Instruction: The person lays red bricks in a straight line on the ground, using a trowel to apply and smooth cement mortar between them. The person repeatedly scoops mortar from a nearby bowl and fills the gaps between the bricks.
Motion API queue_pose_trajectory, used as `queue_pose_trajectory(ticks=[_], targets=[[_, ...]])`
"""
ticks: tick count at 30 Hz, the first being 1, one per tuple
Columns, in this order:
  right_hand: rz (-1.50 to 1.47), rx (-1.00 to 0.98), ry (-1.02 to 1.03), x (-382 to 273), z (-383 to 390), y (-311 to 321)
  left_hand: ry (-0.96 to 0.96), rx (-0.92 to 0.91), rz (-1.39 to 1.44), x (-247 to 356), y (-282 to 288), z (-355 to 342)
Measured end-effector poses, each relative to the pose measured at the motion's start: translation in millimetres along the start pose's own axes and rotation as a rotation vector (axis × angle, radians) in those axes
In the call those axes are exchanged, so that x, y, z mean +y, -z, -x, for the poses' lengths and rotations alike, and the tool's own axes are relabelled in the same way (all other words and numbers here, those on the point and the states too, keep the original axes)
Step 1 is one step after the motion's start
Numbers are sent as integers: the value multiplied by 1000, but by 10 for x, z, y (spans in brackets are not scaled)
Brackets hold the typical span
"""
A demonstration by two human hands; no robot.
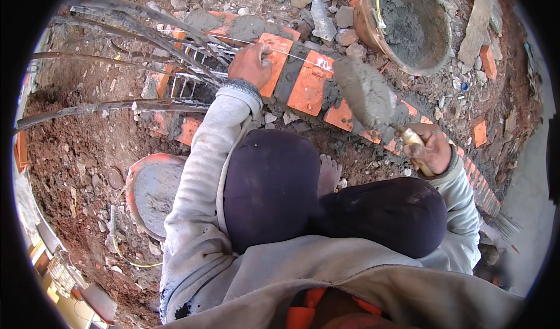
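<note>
My right hand (pixel 427 149) is wrapped round the pale handle of a trowel (pixel 364 93). Grey mortar coats the trowel's blade, which hangs over the brick course just right of an orange brick (pixel 311 84). My left hand (pixel 249 66) is closed, its fingers curled against the left side of another orange brick (pixel 276 63); whether they grip anything is hidden. Wet mortar (pixel 287 77) fills the gap between these two bricks. A thin taut string (pixel 296 56) crosses above them, close to my left fingers.
A wide basin of mortar (pixel 359 23) stands at the far right, beyond the wall. Left of my knees sits an orange-rimmed basin (pixel 131 180). Dark rods or poles (pixel 111 106) jut in from the left over a metal rebar cage (pixel 189 75). Loose bricks (pixel 479 132) and stones lie around.
</note>
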State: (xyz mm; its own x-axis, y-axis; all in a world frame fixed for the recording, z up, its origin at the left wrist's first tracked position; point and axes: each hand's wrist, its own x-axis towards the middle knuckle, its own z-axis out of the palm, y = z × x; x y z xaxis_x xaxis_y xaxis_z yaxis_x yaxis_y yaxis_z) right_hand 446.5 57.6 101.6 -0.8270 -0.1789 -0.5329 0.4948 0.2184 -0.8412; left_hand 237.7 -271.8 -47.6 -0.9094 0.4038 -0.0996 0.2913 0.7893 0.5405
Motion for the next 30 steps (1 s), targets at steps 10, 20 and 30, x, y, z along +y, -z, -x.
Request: queue_pose_trajectory(ticks=[10, 20, 30], targets=[[-257, -388, -194, 212, -730, -474, -437, -18, -329, -101, -310, -479], [-1056, -613, -358, 734, -1009, -451, 0, -143, -28, 378, 14, -691], [1165, -44, 393, 164, -238, 62, 41, 327, 888, -59, -327, 285]])
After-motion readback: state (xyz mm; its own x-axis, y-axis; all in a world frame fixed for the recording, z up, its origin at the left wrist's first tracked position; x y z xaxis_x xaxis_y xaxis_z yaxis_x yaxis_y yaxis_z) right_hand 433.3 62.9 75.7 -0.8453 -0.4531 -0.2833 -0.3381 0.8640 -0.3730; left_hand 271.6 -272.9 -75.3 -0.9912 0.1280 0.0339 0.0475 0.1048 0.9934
